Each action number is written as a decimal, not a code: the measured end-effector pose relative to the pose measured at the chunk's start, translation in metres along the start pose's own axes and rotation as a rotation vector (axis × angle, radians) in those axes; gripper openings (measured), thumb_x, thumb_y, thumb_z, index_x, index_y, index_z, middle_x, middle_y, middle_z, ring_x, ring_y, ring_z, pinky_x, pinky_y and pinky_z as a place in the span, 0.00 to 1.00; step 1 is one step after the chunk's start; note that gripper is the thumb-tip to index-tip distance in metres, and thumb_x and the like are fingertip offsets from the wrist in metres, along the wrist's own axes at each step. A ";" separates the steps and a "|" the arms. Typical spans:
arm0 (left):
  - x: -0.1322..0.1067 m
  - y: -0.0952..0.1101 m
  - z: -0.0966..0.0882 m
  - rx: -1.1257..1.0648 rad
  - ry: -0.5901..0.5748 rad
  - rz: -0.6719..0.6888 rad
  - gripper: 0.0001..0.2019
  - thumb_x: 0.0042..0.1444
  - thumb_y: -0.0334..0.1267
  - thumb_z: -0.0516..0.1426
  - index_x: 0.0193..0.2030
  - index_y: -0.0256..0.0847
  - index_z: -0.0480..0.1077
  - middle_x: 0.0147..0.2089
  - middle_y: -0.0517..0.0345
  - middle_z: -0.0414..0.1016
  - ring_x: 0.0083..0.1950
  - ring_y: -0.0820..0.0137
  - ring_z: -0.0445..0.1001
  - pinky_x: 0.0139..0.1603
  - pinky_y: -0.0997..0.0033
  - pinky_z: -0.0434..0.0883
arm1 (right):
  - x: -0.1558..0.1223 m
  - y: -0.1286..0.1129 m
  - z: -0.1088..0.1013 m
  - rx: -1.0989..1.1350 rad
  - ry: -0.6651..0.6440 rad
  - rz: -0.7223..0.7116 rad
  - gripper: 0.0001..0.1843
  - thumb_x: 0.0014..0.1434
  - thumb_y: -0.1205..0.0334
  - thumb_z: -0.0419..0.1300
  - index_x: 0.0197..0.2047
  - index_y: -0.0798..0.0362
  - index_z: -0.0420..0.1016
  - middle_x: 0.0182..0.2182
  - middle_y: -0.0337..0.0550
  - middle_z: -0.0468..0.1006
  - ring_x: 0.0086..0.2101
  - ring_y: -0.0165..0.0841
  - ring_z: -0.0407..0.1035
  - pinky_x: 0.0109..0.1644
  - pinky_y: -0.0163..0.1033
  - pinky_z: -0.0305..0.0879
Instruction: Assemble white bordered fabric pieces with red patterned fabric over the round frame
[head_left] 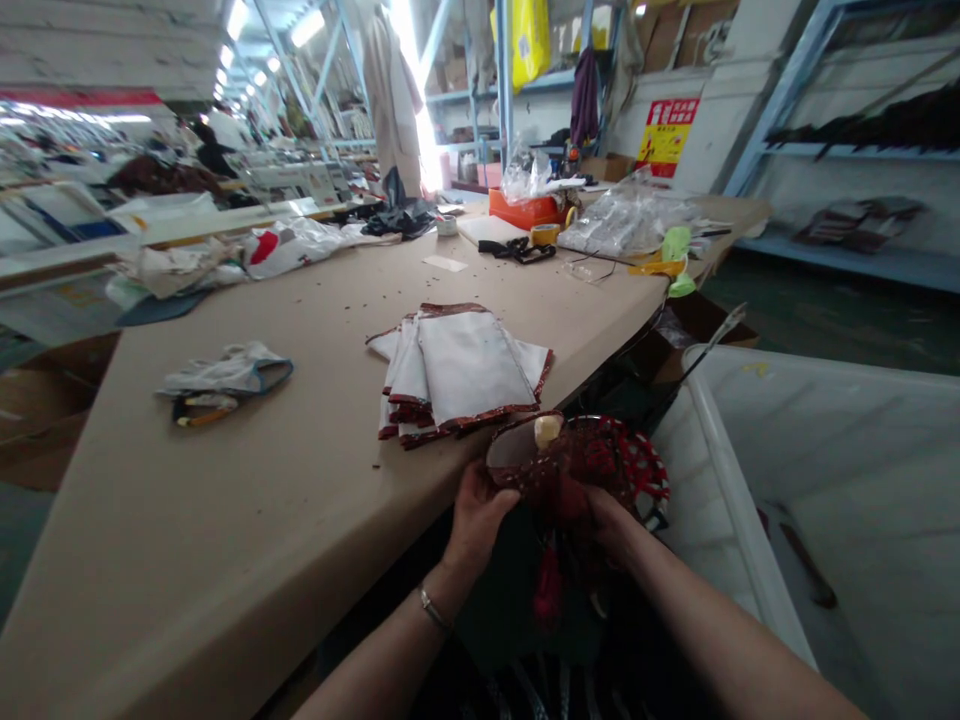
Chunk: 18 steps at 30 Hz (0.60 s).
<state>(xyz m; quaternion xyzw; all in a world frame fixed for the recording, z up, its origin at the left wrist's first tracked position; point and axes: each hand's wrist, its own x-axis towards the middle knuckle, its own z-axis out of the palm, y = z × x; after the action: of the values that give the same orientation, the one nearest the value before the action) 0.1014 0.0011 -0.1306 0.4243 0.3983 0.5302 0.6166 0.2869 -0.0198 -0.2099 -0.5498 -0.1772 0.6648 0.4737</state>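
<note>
Both of my hands grip a dark red patterned fabric piece (pixel 559 462) with a white lining, held just off the near edge of the table (pixel 225 520). My left hand (pixel 476 520) pinches its left edge, fingers closed. My right hand (pixel 611 525) grips it from below on the right. A small cream-coloured object (pixel 547 430) sits at the top of the piece. A red and white dotted part (pixel 637 470) hangs to the right. Just beyond, a fanned stack of white pieces with red edging (pixel 461 370) lies on the table.
A white glove and a small tool (pixel 225 380) lie at the left of the table. Plastic bags (pixel 630 215), an orange box (pixel 525 208) and tape (pixel 545 234) crowd the far end. A large white bin (pixel 825 480) stands at my right. Shelving lines the back.
</note>
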 end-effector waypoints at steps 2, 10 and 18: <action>0.003 0.000 -0.001 -0.036 -0.160 -0.037 0.26 0.37 0.36 0.68 0.46 0.41 0.70 0.49 0.54 0.77 0.52 0.63 0.73 0.55 0.64 0.68 | 0.000 -0.001 -0.004 -0.102 0.012 0.012 0.11 0.56 0.60 0.58 0.32 0.59 0.76 0.25 0.50 0.80 0.31 0.41 0.77 0.39 0.46 0.73; 0.013 0.063 0.009 0.269 -0.107 0.139 0.05 0.45 0.32 0.63 0.32 0.39 0.77 0.33 0.59 0.80 0.35 0.69 0.75 0.42 0.70 0.72 | -0.031 -0.069 0.012 -0.440 0.093 -0.515 0.25 0.55 0.56 0.59 0.56 0.52 0.69 0.56 0.45 0.71 0.58 0.37 0.62 0.64 0.42 0.54; 0.045 0.177 0.015 0.457 -0.180 0.630 0.12 0.49 0.39 0.64 0.39 0.40 0.71 0.35 0.59 0.77 0.35 0.73 0.73 0.35 0.74 0.71 | -0.099 -0.180 0.078 -0.330 0.168 -1.020 0.14 0.55 0.56 0.61 0.43 0.53 0.75 0.37 0.41 0.79 0.36 0.33 0.71 0.45 0.42 0.67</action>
<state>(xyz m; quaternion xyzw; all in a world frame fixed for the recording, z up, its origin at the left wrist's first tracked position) 0.0649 0.0577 0.0398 0.6968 0.3010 0.5516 0.3459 0.2898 0.0086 0.0081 -0.5124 -0.4852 0.2678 0.6560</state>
